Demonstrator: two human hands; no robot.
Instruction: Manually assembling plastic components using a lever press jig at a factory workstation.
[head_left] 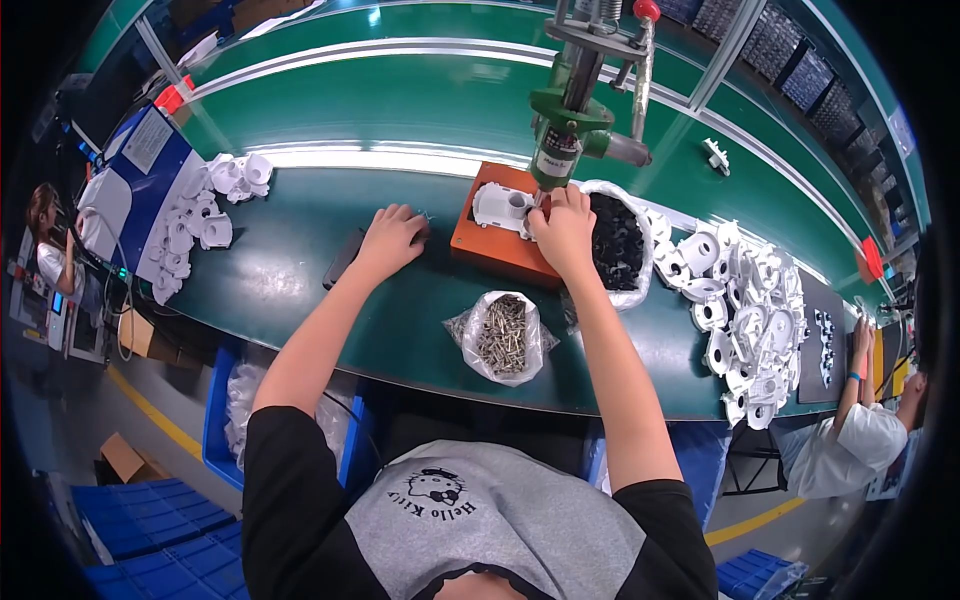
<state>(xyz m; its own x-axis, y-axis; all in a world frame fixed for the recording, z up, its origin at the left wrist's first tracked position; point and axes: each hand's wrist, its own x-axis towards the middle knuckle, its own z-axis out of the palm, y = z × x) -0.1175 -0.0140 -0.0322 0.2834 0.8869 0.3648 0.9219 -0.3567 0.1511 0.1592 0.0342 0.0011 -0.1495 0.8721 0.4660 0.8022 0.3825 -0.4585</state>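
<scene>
Reaches with the right hand (pixel 566 232) to the right end of a white housing (pixel 495 206), with fingers bent down at its edge; cannot tell whether gripping it or only touching. Curls the left hand (pixel 393 240) loosely over the green bench (pixel 265 290), apart from the housing; cannot tell whether holding anything. Has a dark bar (pixel 340 268) just beside the left wrist. Shows the housing lying on an orange block (pixel 505 257), partly hidden by the right hand. Has the green press (pixel 558 140) right above that hand, and a bag of black pieces (pixel 618 245) crowding its right side. Has a bag of small metal pieces (pixel 503 336) between the forearms. Farther out, shows a big heap of white parts (pixel 750 315) rightward, beside a black tray (pixel 818 365), and a smaller heap (pixel 190 228) far left.
</scene>
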